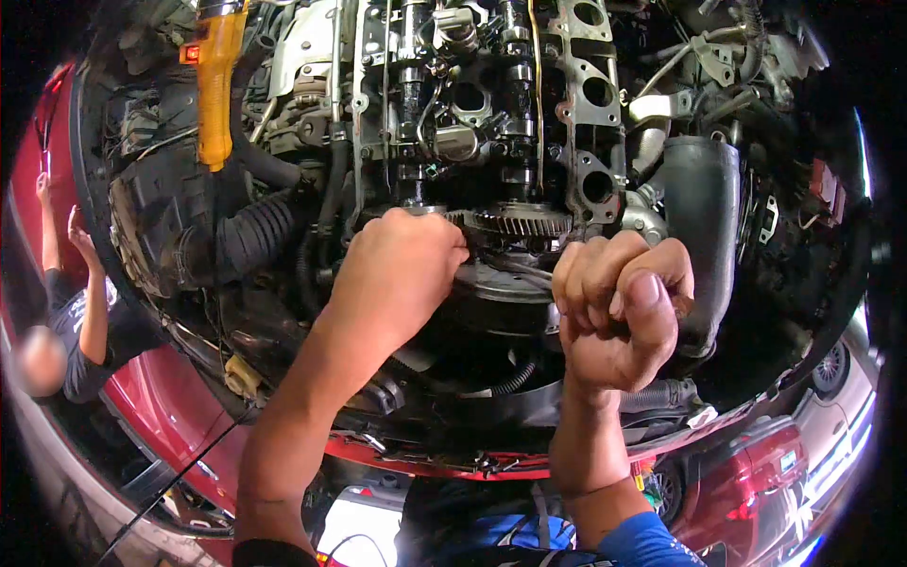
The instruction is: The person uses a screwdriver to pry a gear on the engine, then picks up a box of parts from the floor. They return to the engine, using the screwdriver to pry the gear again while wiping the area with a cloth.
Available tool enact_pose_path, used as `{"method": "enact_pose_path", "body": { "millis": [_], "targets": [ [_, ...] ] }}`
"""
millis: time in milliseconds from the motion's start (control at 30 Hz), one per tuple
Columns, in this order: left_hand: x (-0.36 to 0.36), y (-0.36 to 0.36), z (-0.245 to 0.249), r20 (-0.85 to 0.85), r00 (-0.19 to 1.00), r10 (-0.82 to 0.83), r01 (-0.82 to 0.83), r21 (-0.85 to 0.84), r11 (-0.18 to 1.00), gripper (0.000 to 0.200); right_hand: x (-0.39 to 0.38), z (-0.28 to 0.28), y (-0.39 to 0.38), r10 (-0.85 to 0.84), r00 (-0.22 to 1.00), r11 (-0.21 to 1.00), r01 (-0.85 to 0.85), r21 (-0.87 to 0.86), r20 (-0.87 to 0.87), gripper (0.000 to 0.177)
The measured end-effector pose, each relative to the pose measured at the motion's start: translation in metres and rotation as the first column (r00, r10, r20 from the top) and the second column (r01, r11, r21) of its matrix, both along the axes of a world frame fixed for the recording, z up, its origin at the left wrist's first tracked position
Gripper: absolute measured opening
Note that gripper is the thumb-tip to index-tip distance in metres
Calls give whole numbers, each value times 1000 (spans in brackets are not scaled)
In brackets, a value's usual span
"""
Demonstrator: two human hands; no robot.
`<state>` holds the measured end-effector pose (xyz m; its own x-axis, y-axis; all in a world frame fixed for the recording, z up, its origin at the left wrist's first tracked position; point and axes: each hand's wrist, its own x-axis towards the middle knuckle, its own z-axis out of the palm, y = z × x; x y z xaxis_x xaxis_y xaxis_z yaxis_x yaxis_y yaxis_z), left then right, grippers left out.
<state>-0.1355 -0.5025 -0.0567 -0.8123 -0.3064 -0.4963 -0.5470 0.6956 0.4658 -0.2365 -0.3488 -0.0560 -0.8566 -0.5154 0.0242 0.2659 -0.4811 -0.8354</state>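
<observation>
My left hand (406, 260) is closed, knuckles up, at the front end of the left camshaft (413, 104). Its fingers hide what they hold, if anything. To its right sits a toothed camshaft gear (524, 223), at the end of the right camshaft (517, 104). My right hand (624, 307) is curled into a fist, thumb toward me, right of and below that gear. A slim metal bar (529, 272) runs from near my left hand to the fingers of my right hand, which close around its end.
A yellow work light (217, 90) hangs at upper left above a ribbed black hose (236, 236). A dark cylindrical tank (701, 236) stands right of my right hand. The red front edge of the car (444, 465) crosses below. Another person (80, 321) is at far left, beside a red car.
</observation>
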Motion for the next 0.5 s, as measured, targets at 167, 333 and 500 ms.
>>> {"method": "enact_pose_path", "body": {
  "millis": [167,333,500],
  "targets": [
    [-8,5,-2,93,996,-14,21,-78,997,12,-1,-7,-3,-12,1000,999,13,-36,22,28],
    [-9,6,-2,118,993,9,0,-77,997,13,-2,-9,-6,-41,999,999,42,-28,23,27],
    [-9,5,-1,144,990,-3,17,-99,995,13,-5,-14,-8,-69,994,995,75,-64,88,27]
  ]
}}
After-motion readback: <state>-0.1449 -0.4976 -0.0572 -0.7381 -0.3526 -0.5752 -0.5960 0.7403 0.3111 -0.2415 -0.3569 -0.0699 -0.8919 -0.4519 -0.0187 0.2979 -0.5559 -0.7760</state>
